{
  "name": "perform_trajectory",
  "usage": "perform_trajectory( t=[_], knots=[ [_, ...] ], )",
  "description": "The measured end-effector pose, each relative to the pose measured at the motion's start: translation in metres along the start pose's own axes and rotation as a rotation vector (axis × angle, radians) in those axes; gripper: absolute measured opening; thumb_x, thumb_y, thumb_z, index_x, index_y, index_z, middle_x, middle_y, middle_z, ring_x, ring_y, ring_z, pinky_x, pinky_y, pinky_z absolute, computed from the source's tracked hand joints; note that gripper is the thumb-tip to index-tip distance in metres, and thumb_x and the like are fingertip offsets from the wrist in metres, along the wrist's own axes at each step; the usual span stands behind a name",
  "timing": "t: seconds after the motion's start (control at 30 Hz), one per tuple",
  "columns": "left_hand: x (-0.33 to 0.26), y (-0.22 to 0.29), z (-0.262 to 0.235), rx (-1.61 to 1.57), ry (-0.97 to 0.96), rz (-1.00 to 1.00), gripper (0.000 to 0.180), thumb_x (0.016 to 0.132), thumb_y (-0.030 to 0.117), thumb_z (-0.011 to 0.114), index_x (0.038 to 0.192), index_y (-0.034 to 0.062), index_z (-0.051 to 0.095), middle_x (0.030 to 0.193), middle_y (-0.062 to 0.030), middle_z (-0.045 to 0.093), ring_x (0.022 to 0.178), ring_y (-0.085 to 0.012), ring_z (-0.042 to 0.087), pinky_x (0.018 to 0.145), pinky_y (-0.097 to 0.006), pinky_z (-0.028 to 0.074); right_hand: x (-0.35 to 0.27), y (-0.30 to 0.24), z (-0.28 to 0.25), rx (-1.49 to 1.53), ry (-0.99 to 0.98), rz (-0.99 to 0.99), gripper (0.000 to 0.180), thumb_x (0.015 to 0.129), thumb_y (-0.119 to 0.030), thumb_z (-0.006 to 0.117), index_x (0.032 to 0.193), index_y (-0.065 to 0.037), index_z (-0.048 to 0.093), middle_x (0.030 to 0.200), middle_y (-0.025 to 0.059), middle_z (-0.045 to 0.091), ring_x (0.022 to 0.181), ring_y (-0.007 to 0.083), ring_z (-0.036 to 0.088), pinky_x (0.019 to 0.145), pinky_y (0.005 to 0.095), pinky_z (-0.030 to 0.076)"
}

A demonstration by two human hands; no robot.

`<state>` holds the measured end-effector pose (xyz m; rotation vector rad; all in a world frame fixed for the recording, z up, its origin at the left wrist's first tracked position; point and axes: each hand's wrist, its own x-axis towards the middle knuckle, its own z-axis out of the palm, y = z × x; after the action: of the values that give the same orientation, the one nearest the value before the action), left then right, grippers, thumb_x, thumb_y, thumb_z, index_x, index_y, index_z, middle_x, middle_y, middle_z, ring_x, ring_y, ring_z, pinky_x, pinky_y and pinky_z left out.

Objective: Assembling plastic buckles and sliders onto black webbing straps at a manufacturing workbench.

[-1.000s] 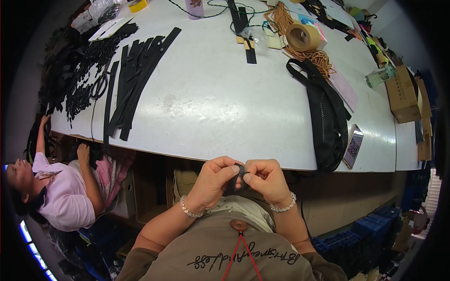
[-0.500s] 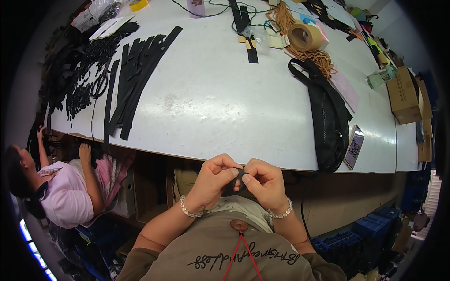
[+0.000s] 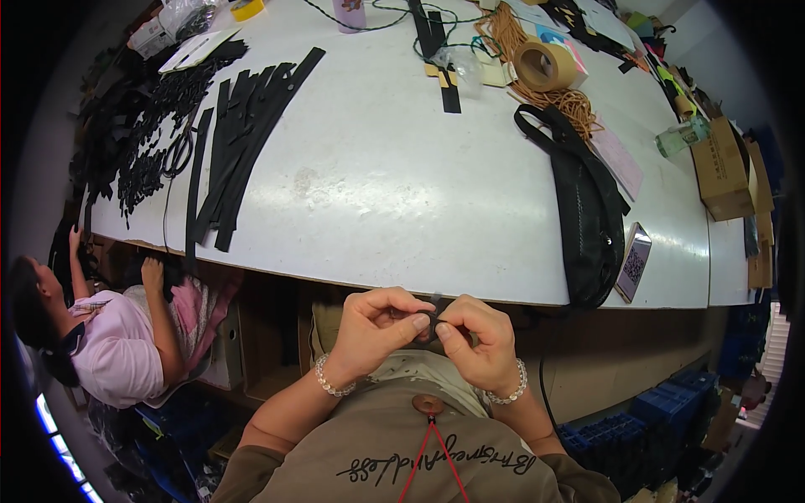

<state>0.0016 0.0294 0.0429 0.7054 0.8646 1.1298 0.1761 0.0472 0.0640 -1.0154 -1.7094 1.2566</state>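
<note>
Head view, looking down: both hands meet just below the near edge of the white counter [image 3: 394, 184], in front of the person's chest. The left hand [image 3: 373, 331] has its grip closed, thumb and forefinger pinched on a small black piece [image 3: 429, 317]; the right hand [image 3: 474, 339] pinches the same piece from the other side, fingertips touching those of the left. The piece is mostly hidden by the fingers, so its shape cannot be told. Each wrist carries a bead bracelet. On the counter, nearest the hands, a black waist bag [image 3: 587, 218] lies lengthwise with its lower end at the near edge, and a phone [image 3: 634, 261] rests just beside it to the right. A sheaf of black straps [image 3: 243, 142] fans out on the left side, with scissors [image 3: 178, 152] and a heap of small black parts [image 3: 138, 134] further left. At the far side stand a roll of brown tape [image 3: 543, 64], a tangle of tan cord [image 3: 570, 105] and a cardboard box [image 3: 721, 168] near the right edge. The middle of the counter, between straps and bag, carries nothing. Below the left edge another person in a pink top [image 3: 109, 352] sits well apart from the hands, with one hand [image 3: 153, 272] raised to the counter's underside. Blue crates [image 3: 662, 415] stand on the floor at lower right.
</note>
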Motion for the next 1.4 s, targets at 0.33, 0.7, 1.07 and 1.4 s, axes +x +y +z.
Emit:
perform_trajectory(
  t=[0.33, 0.7, 1.07, 1.4],
  knots=[
    [-0.002, -0.005, 0.002, 0.036, -0.020, 0.103, 0.013, 0.076, -0.012, 0.060, 0.083, -0.0010, 0.060, 0.080, -0.0008, 0.055, 0.072, -0.0032, 0.051, 0.062, -0.019, 0.044, 0.000, 0.000, 0.012, -0.115, 0.131, -0.165, 0.009, 0.066, 0.006, 0.062, 0.067, -0.001, 0.056, 0.059, 0.0053, 0.050, 0.046, 0.0136, 0.044, 0.042, 0.0254, 0.032],
    [-0.007, 0.001, 0.001, 0.072, -0.061, 0.085, 0.011, 0.075, -0.010, 0.061, 0.080, -0.0011, 0.058, 0.079, -0.0041, 0.056, 0.071, -0.0064, 0.053, 0.060, -0.020, 0.048, -0.006, 0.005, 0.022, -0.113, 0.233, -0.262, 0.008, 0.067, 0.005, 0.061, 0.070, -0.001, 0.057, 0.062, 0.0062, 0.052, 0.048, 0.0156, 0.047, 0.043, 0.0259, 0.036],
    [-0.008, 0.008, 0.001, 0.117, -0.010, -0.005, 0.022, 0.084, -0.003, 0.058, 0.105, -0.0043, 0.064, 0.084, -0.0083, 0.064, 0.069, -0.0115, 0.060, 0.064, -0.024, 0.050, 0.003, -0.002, 0.003, 0.081, -0.048, -0.008, 0.006, 0.081, 0.002, 0.056, 0.075, 0.001, 0.056, 0.069, 0.0048, 0.055, 0.058, 0.0094, 0.046, 0.051, 0.0229, 0.036],
    [-0.009, 0.010, 0.010, 0.401, 0.074, 0.230, 0.015, 0.082, -0.002, 0.063, 0.096, -0.0034, 0.068, 0.075, -0.0045, 0.060, 0.067, -0.0076, 0.053, 0.060, -0.021, 0.042, 0.000, -0.013, 0.006, -0.120, -0.018, 0.022, 0.013, 0.073, 0.001, 0.068, 0.071, -0.001, 0.055, 0.066, 0.0047, 0.053, 0.050, 0.0133, 0.050, 0.045, 0.0250, 0.039]
  ],
)
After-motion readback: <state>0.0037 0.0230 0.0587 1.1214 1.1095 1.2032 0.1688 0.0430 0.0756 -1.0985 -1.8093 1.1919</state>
